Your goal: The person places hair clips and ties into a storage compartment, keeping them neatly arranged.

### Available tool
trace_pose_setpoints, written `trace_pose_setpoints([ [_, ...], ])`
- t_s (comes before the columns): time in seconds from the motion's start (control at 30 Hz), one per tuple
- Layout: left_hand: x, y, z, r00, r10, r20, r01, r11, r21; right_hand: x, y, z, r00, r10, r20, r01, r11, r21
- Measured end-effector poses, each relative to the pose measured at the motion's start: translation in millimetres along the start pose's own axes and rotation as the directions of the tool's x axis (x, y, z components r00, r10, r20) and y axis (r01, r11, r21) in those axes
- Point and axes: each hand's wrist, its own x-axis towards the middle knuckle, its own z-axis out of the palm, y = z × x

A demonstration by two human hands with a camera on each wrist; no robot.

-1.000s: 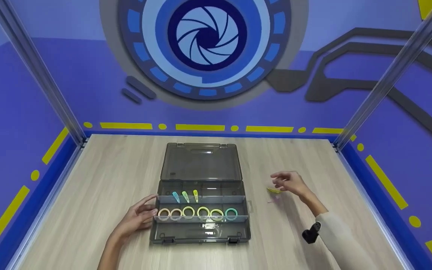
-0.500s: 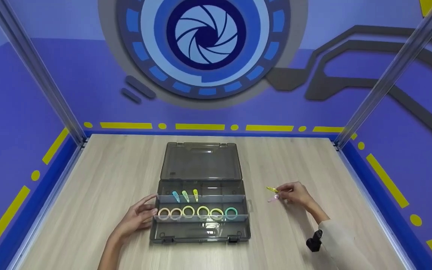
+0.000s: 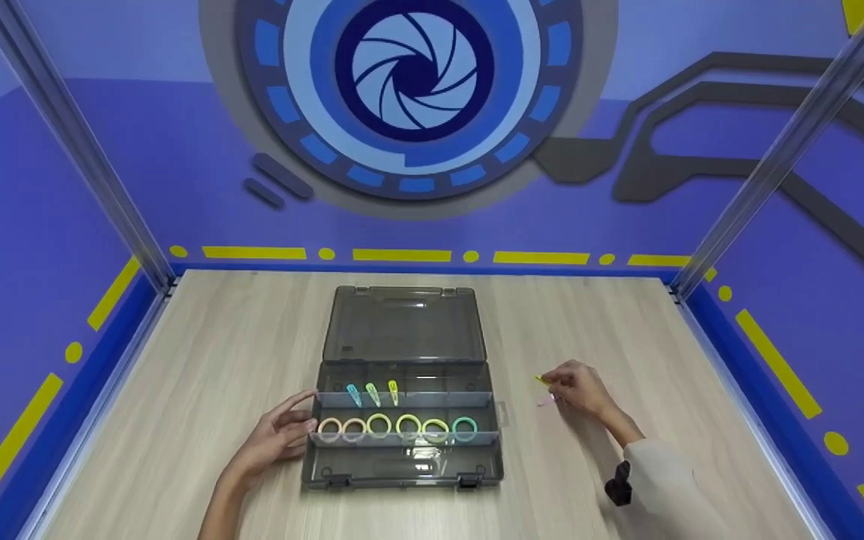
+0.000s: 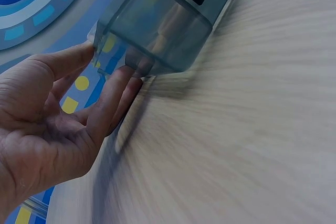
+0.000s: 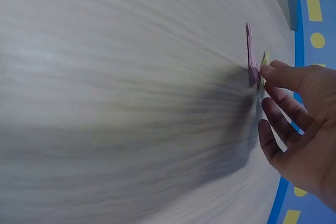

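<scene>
In the head view, a smoky clear plastic organizer box (image 3: 372, 466) lies with its lid (image 3: 406, 326) raised. My left hand (image 3: 273, 435) rests its fingers against the box's left side; the left wrist view shows the fingertips touching the wall (image 4: 168, 35). To the right of the box, my right hand (image 3: 580, 387) pinches a yellow hair clip (image 3: 541, 379) between thumb and index finger. A pink hair clip (image 5: 249, 45) lies on the table just beside it. In the back compartment stand a blue clip (image 3: 355, 394), a green clip (image 3: 373, 394) and a yellow clip (image 3: 393, 393).
Several coloured rings (image 3: 465, 429) stand in a row in the box's middle compartment. Low dividers (image 3: 439, 439) part its rows. The wooden table (image 3: 252, 322) is bounded by printed blue panels (image 3: 552, 217) and metal posts (image 3: 762, 142).
My right hand came down to the clips, with its fingers by both the yellow and pink ones, then shifted slightly to pinch the yellow clip. The left hand stays at the box.
</scene>
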Motion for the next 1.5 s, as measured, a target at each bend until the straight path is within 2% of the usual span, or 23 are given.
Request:
trace_pose_setpoints([
  [0.3,-0.9,0.2,0.1,1.000,0.012,-0.001,-0.012,1.000,-0.004,1.8,0,3,1.000,-0.001,0.006,0.002,0.998,-0.062],
  [0.57,-0.7,-1.5,-1.7,0.999,0.030,0.014,-0.029,1.000,-0.009,1.0,-1,6,1.000,0.000,-0.025,-0.001,0.999,-0.033],
  [0.77,-0.2,-2.1,-0.7,1.000,0.021,0.001,-0.021,1.000,-0.008,-3.1,-4,5,0.998,0.065,-0.009,-0.065,0.998,0.008],
  [0.93,0.6,-1.7,-0.6,1.000,0.020,0.005,-0.020,1.000,-0.017,-4.2,-6,3,0.990,0.127,-0.065,-0.129,0.991,-0.028],
  [1.27,1.2,-2.6,-0.6,1.000,0.014,0.002,-0.014,1.000,-0.016,-3.9,-9,-7,0.982,0.142,-0.121,-0.150,0.987,-0.062],
  [1.37,1.4,-2.9,-0.3,1.000,0.016,-0.002,-0.016,1.000,-0.010,-2.6,-12,-11,0.983,0.150,-0.103,-0.159,0.984,-0.080],
  [1.5,1.4,-2.7,-0.5,1.000,0.021,0.006,-0.021,1.000,-0.012,-0.7,-17,-17,0.986,0.167,-0.026,-0.169,0.977,-0.132],
])
